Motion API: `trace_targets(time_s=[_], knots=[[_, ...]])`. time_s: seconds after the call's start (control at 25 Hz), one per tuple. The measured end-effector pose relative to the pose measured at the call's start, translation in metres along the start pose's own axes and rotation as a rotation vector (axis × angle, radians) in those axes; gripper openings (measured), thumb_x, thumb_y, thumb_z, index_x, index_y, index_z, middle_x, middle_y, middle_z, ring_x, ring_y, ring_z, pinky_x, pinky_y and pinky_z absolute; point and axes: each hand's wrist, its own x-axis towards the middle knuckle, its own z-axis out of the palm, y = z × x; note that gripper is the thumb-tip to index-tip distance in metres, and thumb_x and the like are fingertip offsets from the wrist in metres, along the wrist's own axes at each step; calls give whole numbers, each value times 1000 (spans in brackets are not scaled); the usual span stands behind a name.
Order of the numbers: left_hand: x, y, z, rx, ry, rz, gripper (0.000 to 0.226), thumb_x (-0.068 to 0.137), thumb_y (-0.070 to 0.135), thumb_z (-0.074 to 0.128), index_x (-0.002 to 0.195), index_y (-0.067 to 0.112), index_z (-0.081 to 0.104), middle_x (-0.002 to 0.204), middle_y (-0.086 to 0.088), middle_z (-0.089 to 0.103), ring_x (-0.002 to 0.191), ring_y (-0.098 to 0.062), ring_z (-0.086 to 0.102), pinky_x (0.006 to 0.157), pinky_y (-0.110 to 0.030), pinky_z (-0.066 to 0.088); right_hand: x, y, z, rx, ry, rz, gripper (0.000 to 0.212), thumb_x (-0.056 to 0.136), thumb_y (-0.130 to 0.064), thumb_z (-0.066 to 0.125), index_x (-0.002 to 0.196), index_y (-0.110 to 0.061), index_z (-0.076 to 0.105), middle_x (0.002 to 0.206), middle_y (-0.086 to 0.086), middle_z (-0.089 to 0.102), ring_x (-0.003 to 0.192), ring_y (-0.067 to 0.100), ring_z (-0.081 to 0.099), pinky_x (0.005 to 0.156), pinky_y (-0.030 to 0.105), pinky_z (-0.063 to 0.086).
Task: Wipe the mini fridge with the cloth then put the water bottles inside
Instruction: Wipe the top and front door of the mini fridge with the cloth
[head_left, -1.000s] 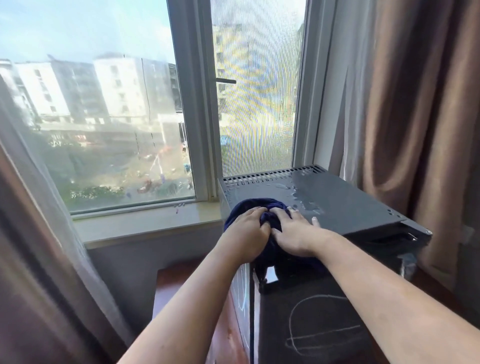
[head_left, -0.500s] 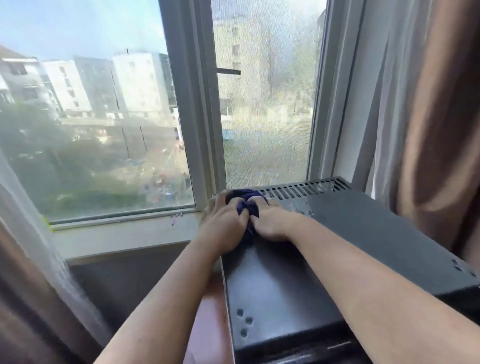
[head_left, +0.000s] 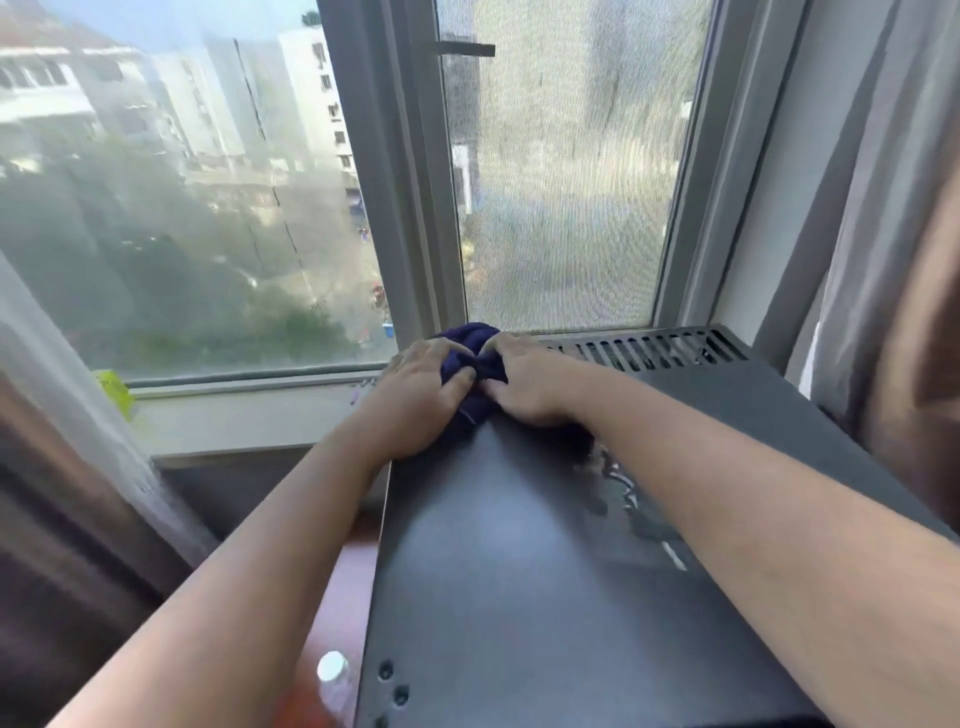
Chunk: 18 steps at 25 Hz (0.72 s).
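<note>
Dark-blue cloth (head_left: 470, 358), wadded at the far left corner of the black metal mini fridge (head_left: 519, 545), grasped by fingers of left hand (head_left: 421, 395) and right hand (head_left: 530, 387); judged limp, light, best held bunched.

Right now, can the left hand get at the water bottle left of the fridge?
Probably yes: the water bottle stands beside the mini fridge, near the left forearm, nothing visibly between. But the left hand grips the cloth at the fridge's far edge, so it must let go first.

Upper-floor residential room, brown curtains (head_left: 909, 260), window (head_left: 208, 218) over apartment blocks (head_left: 311, 104); mini fridge (head_left: 519, 571) beside sill (head_left: 249, 421)
</note>
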Motion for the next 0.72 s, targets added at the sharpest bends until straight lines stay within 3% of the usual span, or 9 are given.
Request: trace_targets(time_s=[0.24,0.36,0.48,0.6,0.72], knots=[[-70,21,-6,15,-84,213,34,103,39,50,137,34,50,152,7,43,143,-16,37,116,-27,23,-94,6,-3,-187,-6,-69,50,99,-48,49,145,-34,37,155,0,46,147,20,38,123,59,11],[-109,35,-8,24,-152,327,40,103,44,48,142,37,46,158,15,36,149,-5,26,123,-24,16,-158,10,-6,-175,-58,-44,53,103,-49,42,153,-43,27,166,-10,31,154,8,24,126,55,-2],[-147,49,-6,32,-202,472,44,101,52,41,144,42,41,160,22,29,148,10,13,119,-8,5,-221,17,-1,-135,-64,-29,54,106,-43,34,156,-51,18,169,-18,17,153,-8,5,127,44,-13],[-170,62,1,39,-247,572,48,101,56,38,147,43,35,165,22,20,152,9,4,125,-18,8,-265,24,7,-204,-64,-19,59,104,-43,36,153,-60,9,165,-27,13,148,-18,-5,126,38,-16],[-172,76,11,59,-271,606,47,102,54,40,147,44,30,167,21,14,154,6,-1,127,-25,9,-278,38,0,-224,-47,-23,54,99,-53,45,141,-74,17,143,-48,15,133,-34,-1,126,33,-15]])
